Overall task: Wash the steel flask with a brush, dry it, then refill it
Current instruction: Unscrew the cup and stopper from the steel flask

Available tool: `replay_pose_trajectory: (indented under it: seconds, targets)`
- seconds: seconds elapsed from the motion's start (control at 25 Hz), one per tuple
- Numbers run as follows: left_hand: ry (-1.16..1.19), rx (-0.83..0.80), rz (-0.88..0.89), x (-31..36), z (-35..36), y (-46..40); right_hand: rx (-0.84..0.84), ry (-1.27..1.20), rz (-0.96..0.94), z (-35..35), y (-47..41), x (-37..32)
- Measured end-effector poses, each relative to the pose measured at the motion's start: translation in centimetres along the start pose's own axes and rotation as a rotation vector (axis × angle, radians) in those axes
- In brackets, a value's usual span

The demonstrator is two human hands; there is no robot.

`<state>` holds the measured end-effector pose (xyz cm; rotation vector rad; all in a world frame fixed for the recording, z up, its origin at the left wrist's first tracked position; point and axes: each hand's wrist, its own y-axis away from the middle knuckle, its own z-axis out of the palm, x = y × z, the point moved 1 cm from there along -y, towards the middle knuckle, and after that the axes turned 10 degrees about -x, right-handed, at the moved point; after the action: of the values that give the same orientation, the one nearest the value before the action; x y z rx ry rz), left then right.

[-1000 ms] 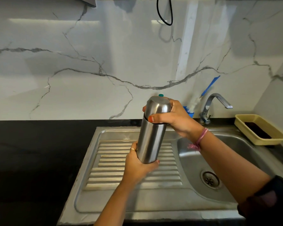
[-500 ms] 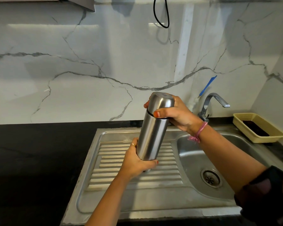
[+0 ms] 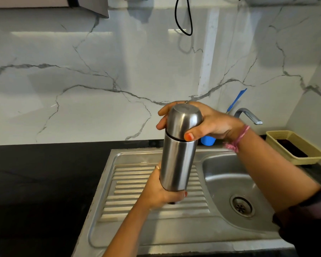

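A tall steel flask (image 3: 176, 164) stands upright in the air above the ribbed drainboard (image 3: 133, 191) of the sink. My left hand (image 3: 161, 193) grips the flask's bottom end from below. My right hand (image 3: 208, 121) curls over its domed steel cap (image 3: 183, 119), thumb on the front just above the seam. A blue brush handle (image 3: 237, 99) pokes up behind my right wrist, out of a blue holder (image 3: 208, 140) by the wall; the bristles are hidden.
The sink bowl (image 3: 230, 182) with its drain lies at the right, below the steel tap (image 3: 248, 115). A yellow tray (image 3: 304, 154) sits on the black counter (image 3: 35, 182) at far right. A black cable loop (image 3: 183, 25) hangs on the marble wall.
The flask has risen a little. My right hand has turned on the cap, and the fingers now reach further round it. The blue holder has come back into sight below that hand.
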<state>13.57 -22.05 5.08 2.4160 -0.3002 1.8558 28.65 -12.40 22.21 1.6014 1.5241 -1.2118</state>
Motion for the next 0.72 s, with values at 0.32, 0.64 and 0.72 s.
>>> replay_pose_trajectory:
  seconds: [0.32, 0.64, 0.72]
  targets:
    - [-0.137, 0.190, -0.063, -1.7, -1.4, -0.1, 0.024, 0.819, 0.776, -1.8, 0.3, -4.9]
    - [-0.175, 0.197, -0.106, -3.7, -1.5, 0.2, -0.187, 0.622, 0.729, -2.7, 0.2, -3.5]
    - [-0.185, 0.198, -0.113, -4.0, -1.4, 0.2, -0.130, 0.603, 0.877, -1.7, -0.6, -2.7]
